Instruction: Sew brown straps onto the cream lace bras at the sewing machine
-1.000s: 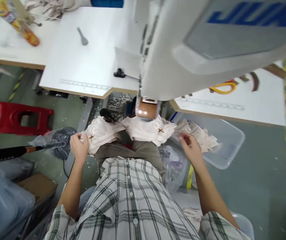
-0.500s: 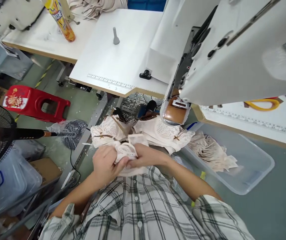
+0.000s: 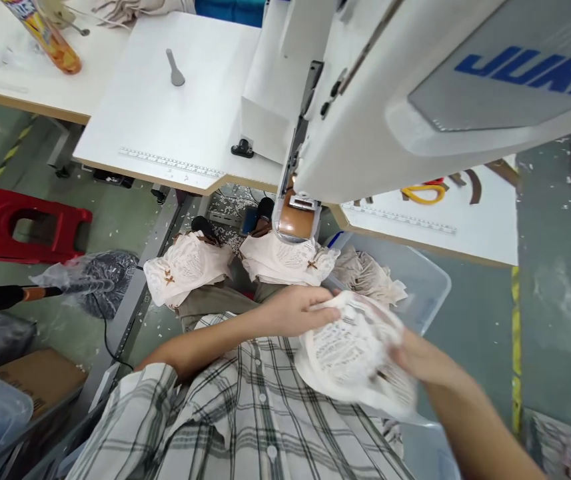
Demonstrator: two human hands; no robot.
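A pale lace bra piece [image 3: 350, 343] is stretched between my hands, low to the right of my lap and smeared by motion. My left hand [image 3: 305, 310] pinches its upper left edge between thumb and fingers. Its opposite side is gripped by my right hand [image 3: 410, 353], whose fingers are blurred and partly behind the fabric. Across my left thigh lies a cream lace bra piece [image 3: 190, 260] with a small brown bow. Similar cream lace pieces [image 3: 285, 257] rest over my right thigh, just under the sewing machine's rounded arm end [image 3: 296, 220].
A white sewing machine [image 3: 365, 133] reaches over the table gap at the upper right. Below the right tabletop, a clear plastic bin [image 3: 428, 280] holds beige fabric pieces [image 3: 370, 277]. Yellow-handled scissors [image 3: 422, 193] lie on that tabletop. A red stool [image 3: 30, 223] stands left.
Both hands have moved right from the middle of my lap with the lace bra piece, which is now spread wider. My view has swung to the right.
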